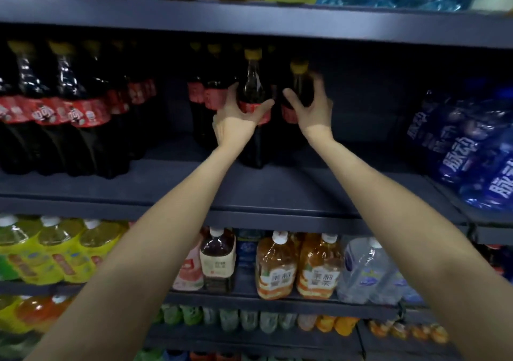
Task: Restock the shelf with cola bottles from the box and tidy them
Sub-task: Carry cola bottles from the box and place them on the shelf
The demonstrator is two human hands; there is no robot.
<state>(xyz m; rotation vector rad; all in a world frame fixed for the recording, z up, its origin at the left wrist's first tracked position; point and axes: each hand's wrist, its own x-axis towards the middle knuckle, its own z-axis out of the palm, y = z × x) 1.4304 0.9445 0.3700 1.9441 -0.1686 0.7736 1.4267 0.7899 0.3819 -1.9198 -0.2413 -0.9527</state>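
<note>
Both hands up on the middle shelf [277, 191] now: our left hand [236, 119] wraps its fingers around one upright cola bottle [253, 83], our right hand [312, 111] grips its neighbour bottle [298, 83], just right, both standing mid-shelf.

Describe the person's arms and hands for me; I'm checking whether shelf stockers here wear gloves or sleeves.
Both arms are bare along the whole length in view, with no sleeve showing. The left hand and right hand are bare too: no gloves. I see no watch, bracelet or ring on either wrist or on the fingers, though the right hand's fingers are blurred, so something small there could go unseen.
</note>
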